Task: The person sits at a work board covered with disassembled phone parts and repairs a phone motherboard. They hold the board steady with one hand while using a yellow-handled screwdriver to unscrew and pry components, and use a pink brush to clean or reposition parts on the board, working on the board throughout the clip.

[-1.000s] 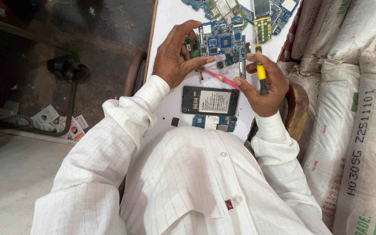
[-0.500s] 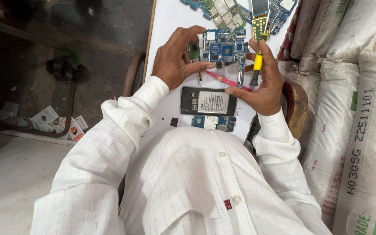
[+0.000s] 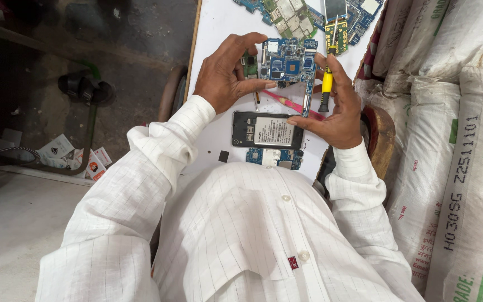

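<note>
— Above the white board (image 3: 213,33), what does the person hold?
— A blue circuit board (image 3: 287,64), lifted clear of the surface. The left hand (image 3: 225,75) pinches its left edge, thumb below and fingers curled over the top. The right hand (image 3: 339,106) steadies the right edge with its fingertips while also clasping a yellow-handled screwdriver (image 3: 326,86), which stands nearly upright just beside the board.

— What lies beneath the hands?
— A dark phone body (image 3: 268,130) lies flat, its labelled battery facing up, with the right hand's lower finger touching its right end. A pink pen-like tool (image 3: 294,104) lies slantwise between the phone and the raised board, partly hidden by the right hand. A second blue board (image 3: 275,157) sits just below the phone, near the white shirt (image 3: 241,235), and a small black square part (image 3: 223,156) lies to its left.

— And farther out?
— More circuit boards (image 3: 292,11) are heaped at the far end. Woven sacks (image 3: 454,112) crowd the right side, close to the right wrist. On the floor to the left lie scattered paper scraps (image 3: 76,159).
</note>
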A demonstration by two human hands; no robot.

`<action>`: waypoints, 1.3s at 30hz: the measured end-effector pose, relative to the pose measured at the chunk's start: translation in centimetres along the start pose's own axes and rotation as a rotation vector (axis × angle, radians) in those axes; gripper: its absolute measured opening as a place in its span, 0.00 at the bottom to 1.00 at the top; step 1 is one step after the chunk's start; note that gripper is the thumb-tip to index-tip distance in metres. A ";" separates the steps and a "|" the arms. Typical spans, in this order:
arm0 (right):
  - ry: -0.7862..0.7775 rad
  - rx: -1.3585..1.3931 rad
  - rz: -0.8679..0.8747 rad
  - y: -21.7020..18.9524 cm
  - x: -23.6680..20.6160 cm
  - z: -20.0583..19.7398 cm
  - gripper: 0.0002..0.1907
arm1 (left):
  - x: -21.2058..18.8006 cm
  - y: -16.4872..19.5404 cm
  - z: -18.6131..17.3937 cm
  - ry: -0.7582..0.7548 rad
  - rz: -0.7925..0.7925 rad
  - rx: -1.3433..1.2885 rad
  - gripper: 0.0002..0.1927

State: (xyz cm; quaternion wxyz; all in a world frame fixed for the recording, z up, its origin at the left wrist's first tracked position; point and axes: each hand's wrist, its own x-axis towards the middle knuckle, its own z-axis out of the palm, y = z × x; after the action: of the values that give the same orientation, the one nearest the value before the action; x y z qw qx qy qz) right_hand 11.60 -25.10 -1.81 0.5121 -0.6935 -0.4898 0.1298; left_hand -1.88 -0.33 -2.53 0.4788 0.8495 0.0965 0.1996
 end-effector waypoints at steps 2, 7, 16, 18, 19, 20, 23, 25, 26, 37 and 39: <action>-0.002 0.010 -0.006 0.0 0.0 0.0 0.63 | 0.0 0.0 0.0 0.000 0.001 -0.016 0.41; -0.001 0.033 0.011 0.1 -0.1 -0.2 0.63 | 0.1 0.0 0.0 -0.009 -0.004 -0.015 0.41; 0.016 0.015 0.023 0.3 -0.1 -0.3 0.63 | 0.2 -0.3 0.1 -0.024 -0.006 -0.002 0.41; 0.014 0.026 0.036 0.4 -0.2 -0.4 0.63 | 0.1 -0.3 0.2 -0.034 -0.033 -0.005 0.41; 0.014 0.030 0.036 0.4 -0.2 -0.4 0.63 | 0.1 -0.3 0.1 -0.031 -0.018 -0.001 0.41; 0.015 0.035 0.036 0.4 -0.1 -0.4 0.63 | 0.1 -0.3 0.1 -0.029 -0.004 0.005 0.41; 0.018 0.045 0.028 0.5 -0.2 -0.4 0.64 | 0.1 -0.2 0.0 -0.027 0.011 -0.004 0.43; 0.025 0.047 0.024 0.6 -0.2 -0.4 0.63 | 0.0 -0.1 -0.1 -0.029 0.009 -0.008 0.44; 0.028 0.048 0.023 0.6 -0.2 -0.4 0.63 | 0.1 -0.1 -0.1 -0.030 0.008 -0.006 0.44; 0.029 0.081 0.023 0.7 -0.3 -0.3 0.63 | 0.1 -0.1 0.0 -0.019 0.014 -0.009 0.44; 0.021 0.096 0.022 0.6 -0.2 -0.3 0.63 | 0.1 -0.2 0.0 -0.020 0.000 -0.018 0.43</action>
State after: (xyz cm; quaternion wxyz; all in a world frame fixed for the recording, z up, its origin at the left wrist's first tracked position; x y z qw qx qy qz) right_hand 11.99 -25.47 -2.21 0.5484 -0.6747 -0.4701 0.1516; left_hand -1.77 -0.24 -2.65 0.4873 0.8472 0.0901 0.1916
